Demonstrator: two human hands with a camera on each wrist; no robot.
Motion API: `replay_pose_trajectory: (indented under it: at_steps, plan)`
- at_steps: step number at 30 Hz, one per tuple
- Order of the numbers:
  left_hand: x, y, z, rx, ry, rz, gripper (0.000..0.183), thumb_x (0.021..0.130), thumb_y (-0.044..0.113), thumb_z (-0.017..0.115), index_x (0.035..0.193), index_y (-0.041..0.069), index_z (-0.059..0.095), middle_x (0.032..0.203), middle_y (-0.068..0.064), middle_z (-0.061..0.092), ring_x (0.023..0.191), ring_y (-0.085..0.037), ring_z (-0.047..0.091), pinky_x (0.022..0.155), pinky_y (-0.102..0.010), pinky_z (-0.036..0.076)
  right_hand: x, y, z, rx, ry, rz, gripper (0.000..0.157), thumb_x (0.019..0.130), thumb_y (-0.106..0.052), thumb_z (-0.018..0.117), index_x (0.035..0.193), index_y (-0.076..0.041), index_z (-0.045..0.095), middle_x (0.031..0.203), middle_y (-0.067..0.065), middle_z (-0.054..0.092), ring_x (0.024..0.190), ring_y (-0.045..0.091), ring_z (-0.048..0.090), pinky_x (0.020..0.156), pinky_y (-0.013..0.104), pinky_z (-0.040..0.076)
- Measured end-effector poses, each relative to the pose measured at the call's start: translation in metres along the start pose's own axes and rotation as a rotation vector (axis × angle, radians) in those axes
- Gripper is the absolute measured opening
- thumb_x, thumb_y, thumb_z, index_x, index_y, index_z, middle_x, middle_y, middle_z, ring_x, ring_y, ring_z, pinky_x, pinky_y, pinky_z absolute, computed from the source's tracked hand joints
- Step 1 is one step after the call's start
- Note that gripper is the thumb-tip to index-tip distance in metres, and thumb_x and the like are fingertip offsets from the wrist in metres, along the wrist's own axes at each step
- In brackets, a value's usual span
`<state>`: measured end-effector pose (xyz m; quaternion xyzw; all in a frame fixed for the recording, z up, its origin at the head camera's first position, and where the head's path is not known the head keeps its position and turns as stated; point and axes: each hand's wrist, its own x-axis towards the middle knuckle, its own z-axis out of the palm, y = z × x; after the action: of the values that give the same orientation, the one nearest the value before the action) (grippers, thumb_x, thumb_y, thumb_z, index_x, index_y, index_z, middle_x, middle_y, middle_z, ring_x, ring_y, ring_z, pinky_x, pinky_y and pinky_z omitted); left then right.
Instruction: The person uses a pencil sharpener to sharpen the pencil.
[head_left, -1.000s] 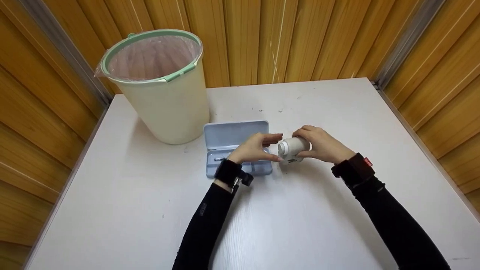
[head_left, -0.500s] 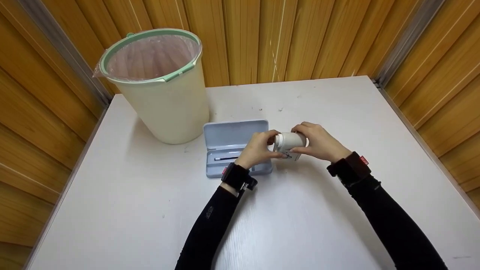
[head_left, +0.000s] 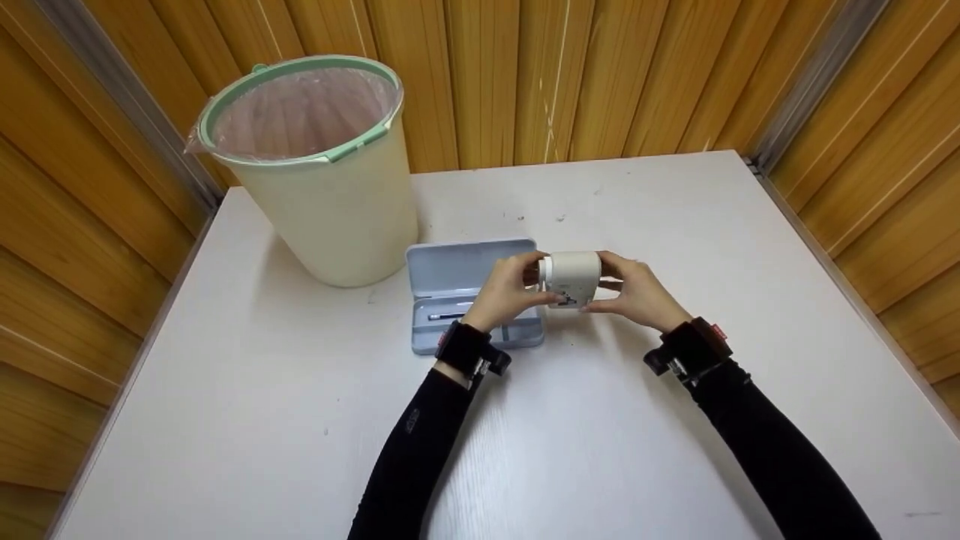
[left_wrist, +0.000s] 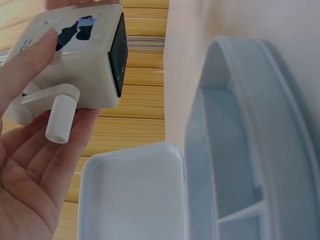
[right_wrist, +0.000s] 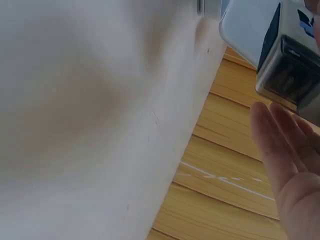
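A cream hand-crank pencil sharpener with a dark printed picture is held sideways above the table, between both hands. My left hand grips its crank end, thumb on the printed side and fingers behind. The white crank handle juts out toward the left palm in the left wrist view. My right hand holds the opposite end between thumb and fingers. A dark see-through panel at that end faces the right palm. Just under the left hand lies an open light-blue pencil case, with a pencil inside.
A tall cream bin with a green rim and a clear plastic liner stands at the back left of the white table. Wood-patterned walls enclose the table at the back and both sides.
My left hand has closed onto the sharpener's crank end. The sharpener has moved slightly left and turned so its printed side shows more. The right hand has shifted its hold toward the far end.
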<state>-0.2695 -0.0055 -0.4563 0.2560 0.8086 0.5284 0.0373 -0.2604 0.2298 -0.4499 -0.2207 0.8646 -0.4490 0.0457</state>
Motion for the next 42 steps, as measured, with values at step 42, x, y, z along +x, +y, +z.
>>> replay_pose_trajectory:
  at_steps: [42]
  plan:
    - [-0.011, 0.007, -0.041, 0.012, 0.096, 0.077, 0.057, 0.076, 0.006, 0.083, 0.128, -0.003, 0.062, 0.124, -0.018, 0.068, 0.116, -0.027, 0.067, 0.097, -0.024, 0.052, -0.017, 0.019, -0.036, 0.279, 0.124, 0.111, 0.053, 0.078, 0.0, 0.079, 0.126, 0.01, 0.058, 0.122, 0.026, 0.065, 0.103, 0.004, 0.068, 0.085, 0.017, 0.055]
